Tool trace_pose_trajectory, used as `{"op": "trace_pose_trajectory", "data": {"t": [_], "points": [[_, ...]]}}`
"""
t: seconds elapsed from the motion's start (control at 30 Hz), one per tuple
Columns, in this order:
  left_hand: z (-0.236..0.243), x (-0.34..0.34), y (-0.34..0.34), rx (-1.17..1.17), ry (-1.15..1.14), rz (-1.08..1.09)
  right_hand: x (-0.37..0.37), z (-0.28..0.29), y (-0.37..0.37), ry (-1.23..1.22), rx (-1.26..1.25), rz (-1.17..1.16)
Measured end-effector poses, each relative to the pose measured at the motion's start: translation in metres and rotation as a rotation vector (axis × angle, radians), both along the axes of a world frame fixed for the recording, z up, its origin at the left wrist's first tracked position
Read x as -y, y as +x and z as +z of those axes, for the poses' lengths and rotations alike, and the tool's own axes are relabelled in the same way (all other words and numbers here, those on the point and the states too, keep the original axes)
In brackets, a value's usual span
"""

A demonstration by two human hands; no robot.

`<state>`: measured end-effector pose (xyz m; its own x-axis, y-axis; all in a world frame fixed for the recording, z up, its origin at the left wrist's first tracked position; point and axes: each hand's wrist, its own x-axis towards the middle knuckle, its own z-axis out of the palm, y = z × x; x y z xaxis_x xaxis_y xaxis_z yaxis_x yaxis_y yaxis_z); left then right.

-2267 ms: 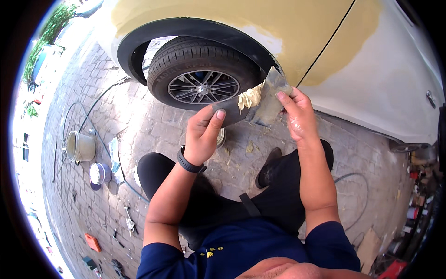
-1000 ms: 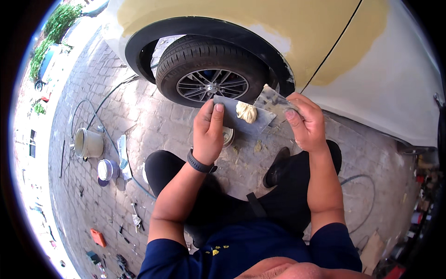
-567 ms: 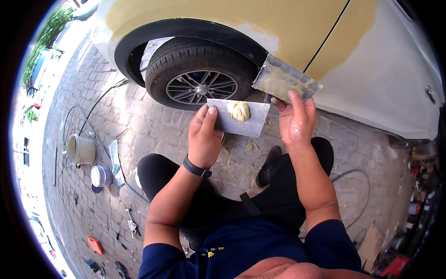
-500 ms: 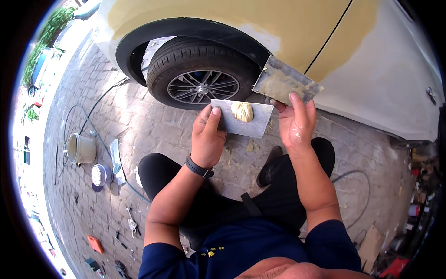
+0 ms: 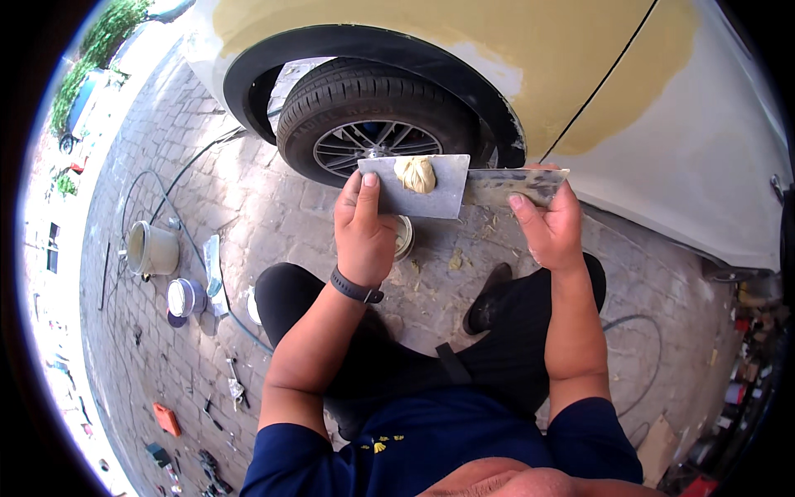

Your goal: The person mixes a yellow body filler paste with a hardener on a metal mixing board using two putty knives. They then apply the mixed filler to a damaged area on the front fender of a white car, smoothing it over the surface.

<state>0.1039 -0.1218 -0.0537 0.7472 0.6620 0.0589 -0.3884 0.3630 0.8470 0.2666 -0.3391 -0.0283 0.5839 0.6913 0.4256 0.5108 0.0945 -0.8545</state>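
Note:
My left hand (image 5: 365,236) grips the left end of a flat grey metal plate (image 5: 431,195), its thumb pressed on top. A dollop of cream-coloured putty (image 5: 416,174) sits near the plate's far edge. With thumb above and fingers beneath, my right hand (image 5: 553,225) is closed on a putty-smeared spreader (image 5: 513,187). The spreader's left end meets the right edge of the plate, partly behind it. Beyond both hands is a car panel (image 5: 571,74) coated with yellowish filler. A round tub (image 5: 403,238) shows partly under my left hand's plate.
A wheel (image 5: 377,116) under a black arch trim (image 5: 373,37) stands just ahead. On the paving at left are a bucket (image 5: 153,248), a white-lidded tub (image 5: 186,296), a hose (image 5: 186,248) and an orange case (image 5: 166,419). Another hose (image 5: 654,348) curls at right.
My right hand has lowered and tilted the spreader, bringing it against the plate's right edge. My left hand has shifted the plate slightly left and up, uncovering the round tub.

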Motion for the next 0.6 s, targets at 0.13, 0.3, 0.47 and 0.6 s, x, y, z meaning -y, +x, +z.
{"op": "trace_pose_trajectory", "data": {"t": [0.13,0.3,0.47,0.6], "points": [[0.002,0.0,0.008,0.089,-0.319,-0.137,-0.015,0.012,0.0,0.574,-0.782,0.065],[-0.007,0.041,0.002,-0.109,-0.57,-0.325,-0.026,-0.019,0.003,0.659,-1.195,0.26],[-0.008,0.031,0.0,-0.079,-0.565,-0.111,-0.037,-0.029,-0.009,0.445,-1.113,0.072],[-0.005,0.003,-0.003,-0.028,-0.255,0.029,-0.035,-0.037,-0.003,0.261,-0.854,-0.128]]}}
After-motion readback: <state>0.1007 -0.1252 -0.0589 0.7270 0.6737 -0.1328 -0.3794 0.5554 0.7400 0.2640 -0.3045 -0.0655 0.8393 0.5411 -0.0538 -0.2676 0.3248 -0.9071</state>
